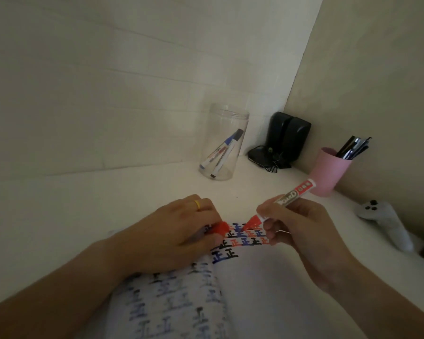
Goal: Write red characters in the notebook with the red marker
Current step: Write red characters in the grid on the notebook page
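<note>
Red marker (pixel 283 204) with white labelled barrel | right hand (pixel 301 231) grips it, tip on white notebook (pixel 267 289) | left hand (pixel 181 231) pins page, clutching red cap (pixel 219 228) | advice: keep strokes inside the free cell.

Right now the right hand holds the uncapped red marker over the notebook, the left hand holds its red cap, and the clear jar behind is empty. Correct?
Not quite: in the head view the clear jar holds two markers. The rest stands.
</note>
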Demonstrator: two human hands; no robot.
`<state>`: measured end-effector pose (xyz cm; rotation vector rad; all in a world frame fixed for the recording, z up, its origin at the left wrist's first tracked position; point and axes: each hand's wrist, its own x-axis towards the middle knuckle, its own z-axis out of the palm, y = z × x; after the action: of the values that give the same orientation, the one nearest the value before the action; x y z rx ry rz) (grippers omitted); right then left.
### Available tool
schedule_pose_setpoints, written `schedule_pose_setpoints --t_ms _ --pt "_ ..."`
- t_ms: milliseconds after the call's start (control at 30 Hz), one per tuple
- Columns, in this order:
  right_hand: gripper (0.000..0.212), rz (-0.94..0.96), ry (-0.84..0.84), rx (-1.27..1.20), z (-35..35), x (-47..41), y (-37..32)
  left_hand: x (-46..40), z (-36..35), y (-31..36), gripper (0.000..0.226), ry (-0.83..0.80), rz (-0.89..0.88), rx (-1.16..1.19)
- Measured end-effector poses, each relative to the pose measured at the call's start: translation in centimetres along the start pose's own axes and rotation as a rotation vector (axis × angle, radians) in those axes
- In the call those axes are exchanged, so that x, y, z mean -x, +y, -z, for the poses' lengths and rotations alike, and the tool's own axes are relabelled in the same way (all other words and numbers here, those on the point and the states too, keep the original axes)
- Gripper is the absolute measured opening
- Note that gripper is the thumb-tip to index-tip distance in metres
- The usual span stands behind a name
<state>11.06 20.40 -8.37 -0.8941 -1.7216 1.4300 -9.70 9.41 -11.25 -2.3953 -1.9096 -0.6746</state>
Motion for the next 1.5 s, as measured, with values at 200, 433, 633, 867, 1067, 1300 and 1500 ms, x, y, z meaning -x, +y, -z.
schedule_pose_setpoints --t_ms 200,433,633,867,1067,1300,1500 --pt "0.008 0.065 0.026 0.034 -0.6 1.4 2.7 -0.2 -0.6 -0.9 0.028 -0.054 -0.006 0.09" --pt "0.014 0.102 0.02 0.065 -0.3 1.5 3.6 -0.4 -1.0 -1.5 0.03 -0.012 -0.004 0.143" --pt "0.011 0.124 -0.005 0.114 -0.4 1.7 3.4 -0.4 -0.9 -1.4 0.03 -0.014 0.006 0.128" --pt "0.01 0.119 0.057 0.177 -0.4 1.4 3.7 -0.5 -0.9 -1.3 0.032 -0.021 0.009 0.124" --pt "0.009 0.132 0.038 0.159 -0.4 1.6 3.5 -0.5 -0.8 -1.3 0.034 -0.04 0.01 0.117" --pt "0.012 0.103 0.022 0.172 -0.3 1.6 3.5 -0.5 -0.7 -1.3 0.033 -0.032 0.003 0.12" --pt "0.013 0.099 0.041 0.13 -0.3 1.7 3.5 -0.5 -0.7 -1.2 0.033 -0.033 0.006 0.115"
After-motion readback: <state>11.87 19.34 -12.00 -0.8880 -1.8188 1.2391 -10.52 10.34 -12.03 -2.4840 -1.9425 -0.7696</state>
